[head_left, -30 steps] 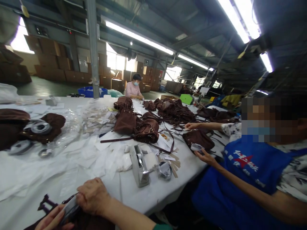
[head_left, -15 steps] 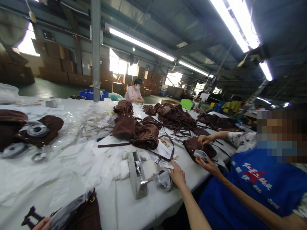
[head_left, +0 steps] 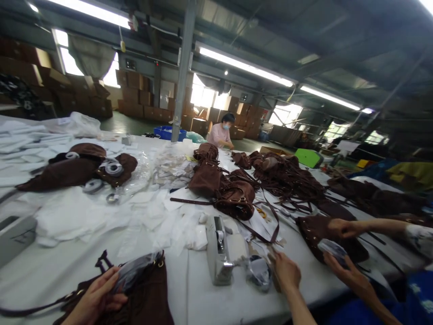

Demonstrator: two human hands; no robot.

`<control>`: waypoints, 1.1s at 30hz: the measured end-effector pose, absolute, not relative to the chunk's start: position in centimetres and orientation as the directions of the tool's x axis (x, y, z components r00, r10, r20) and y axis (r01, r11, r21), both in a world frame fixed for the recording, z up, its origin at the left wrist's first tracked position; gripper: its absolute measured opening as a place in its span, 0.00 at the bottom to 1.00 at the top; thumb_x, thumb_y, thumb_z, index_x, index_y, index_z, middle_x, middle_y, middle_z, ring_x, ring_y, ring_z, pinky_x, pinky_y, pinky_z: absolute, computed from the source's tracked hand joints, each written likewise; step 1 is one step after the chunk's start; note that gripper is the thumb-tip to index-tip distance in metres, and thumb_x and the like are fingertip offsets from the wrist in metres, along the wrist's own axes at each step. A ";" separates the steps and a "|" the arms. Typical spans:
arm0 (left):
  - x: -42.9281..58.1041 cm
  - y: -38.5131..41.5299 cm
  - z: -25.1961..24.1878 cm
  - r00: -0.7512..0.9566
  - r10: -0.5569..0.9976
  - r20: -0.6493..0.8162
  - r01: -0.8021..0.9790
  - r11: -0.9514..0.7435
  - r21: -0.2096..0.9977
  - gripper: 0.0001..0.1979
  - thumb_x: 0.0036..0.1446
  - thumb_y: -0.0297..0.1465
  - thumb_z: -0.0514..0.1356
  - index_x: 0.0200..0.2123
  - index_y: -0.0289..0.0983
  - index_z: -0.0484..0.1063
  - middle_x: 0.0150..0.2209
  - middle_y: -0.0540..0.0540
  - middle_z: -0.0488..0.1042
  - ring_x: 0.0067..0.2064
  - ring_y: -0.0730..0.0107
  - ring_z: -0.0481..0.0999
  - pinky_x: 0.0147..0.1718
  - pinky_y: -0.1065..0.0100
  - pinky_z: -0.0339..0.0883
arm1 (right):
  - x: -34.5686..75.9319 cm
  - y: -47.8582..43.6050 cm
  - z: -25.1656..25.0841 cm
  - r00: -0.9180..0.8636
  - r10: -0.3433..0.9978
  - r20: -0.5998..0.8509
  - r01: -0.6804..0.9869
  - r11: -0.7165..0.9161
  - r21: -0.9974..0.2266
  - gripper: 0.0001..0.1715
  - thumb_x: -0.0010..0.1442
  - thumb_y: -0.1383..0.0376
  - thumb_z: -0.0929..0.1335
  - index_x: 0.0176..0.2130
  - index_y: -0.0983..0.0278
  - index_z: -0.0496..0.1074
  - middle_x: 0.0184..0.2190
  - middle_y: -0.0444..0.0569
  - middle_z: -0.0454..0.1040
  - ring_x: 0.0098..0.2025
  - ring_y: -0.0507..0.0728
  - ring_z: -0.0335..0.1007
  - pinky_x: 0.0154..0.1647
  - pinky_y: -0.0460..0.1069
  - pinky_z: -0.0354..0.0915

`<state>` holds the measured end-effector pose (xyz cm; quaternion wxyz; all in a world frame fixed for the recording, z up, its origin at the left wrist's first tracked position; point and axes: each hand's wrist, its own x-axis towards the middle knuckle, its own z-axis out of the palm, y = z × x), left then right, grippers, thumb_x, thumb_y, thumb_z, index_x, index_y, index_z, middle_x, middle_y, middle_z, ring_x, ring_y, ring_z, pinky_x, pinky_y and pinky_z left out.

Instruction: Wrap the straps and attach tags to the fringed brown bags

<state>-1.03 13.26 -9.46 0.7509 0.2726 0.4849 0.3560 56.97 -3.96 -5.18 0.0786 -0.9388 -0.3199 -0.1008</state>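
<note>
left hand (head_left: 94,300) pinches a clear plastic packet (head_left: 133,271) above a brown suede bag (head_left: 145,302) on a white-covered table (head_left: 192,302); right hand (head_left: 287,273), grip unclear, sits beside a plastic-wrapped roll (head_left: 259,273) near a tape dispenser (head_left: 218,250).

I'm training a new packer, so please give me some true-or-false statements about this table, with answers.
1. The left hand holds a clear plastic packet above a brown bag. True.
2. The right hand grips the tape dispenser. False: it is apart from the silver tape dispenser, nearer a plastic-wrapped item.
3. A co-worker's hands are at another brown bag. True.
4. The person at the table's far end wears a blue top. False: the top is pink.
</note>
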 end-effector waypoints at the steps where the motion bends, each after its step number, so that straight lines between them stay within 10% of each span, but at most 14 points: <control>1: -1.0 13.3 -9.3 0.281 0.799 -0.531 -0.270 0.597 0.755 0.42 0.34 0.35 0.74 0.52 0.40 0.58 0.28 0.51 0.76 0.26 0.57 0.79 0.20 0.66 0.73 | 57.0 -3.9 -4.5 0.794 0.552 0.254 0.590 -0.800 -0.105 0.21 0.63 0.60 0.57 0.36 0.62 0.76 0.30 0.56 0.79 0.31 0.62 0.75 0.30 0.51 0.60; 6: -0.2 13.7 -7.8 0.326 0.816 -0.477 -0.297 0.568 0.768 0.29 0.44 0.39 0.70 0.46 0.39 0.61 0.27 0.52 0.75 0.24 0.64 0.79 0.19 0.72 0.71 | 52.7 -1.7 -0.3 0.844 0.397 0.360 0.535 -0.659 -0.528 0.29 0.60 0.50 0.56 0.43 0.66 0.74 0.25 0.56 0.77 0.29 0.63 0.73 0.28 0.52 0.61; 13: 1.5 14.6 -5.0 0.363 0.853 -0.376 -0.396 0.506 0.766 0.20 0.49 0.43 0.66 0.37 0.38 0.60 0.26 0.52 0.72 0.21 0.70 0.77 0.16 0.77 0.68 | 29.6 3.1 -1.0 0.244 0.960 -0.139 0.380 -0.227 -0.897 0.29 0.51 0.43 0.65 0.33 0.66 0.75 0.20 0.45 0.72 0.19 0.52 0.62 0.18 0.45 0.55; 25: 1.4 11.9 -3.2 0.518 0.816 -0.256 -0.218 0.416 0.883 0.22 0.54 0.47 0.59 0.44 0.37 0.62 0.28 0.49 0.72 0.21 0.69 0.77 0.18 0.75 0.68 | 14.7 8.5 -4.0 0.118 0.942 -0.315 -0.232 -0.283 -0.931 0.19 0.46 0.51 0.71 0.26 0.66 0.70 0.13 0.37 0.63 0.12 0.44 0.51 0.11 0.41 0.42; 33: 0.8 12.1 -2.8 0.489 0.845 -0.217 -0.198 0.350 0.916 0.49 0.55 0.41 0.61 0.63 0.47 0.23 0.37 0.46 0.73 0.25 0.64 0.79 0.23 0.67 0.73 | 14.6 9.2 -4.5 0.037 0.914 -0.404 -0.386 -0.360 -0.850 0.21 0.39 0.56 0.76 0.31 0.66 0.72 0.14 0.36 0.63 0.12 0.43 0.48 0.12 0.40 0.40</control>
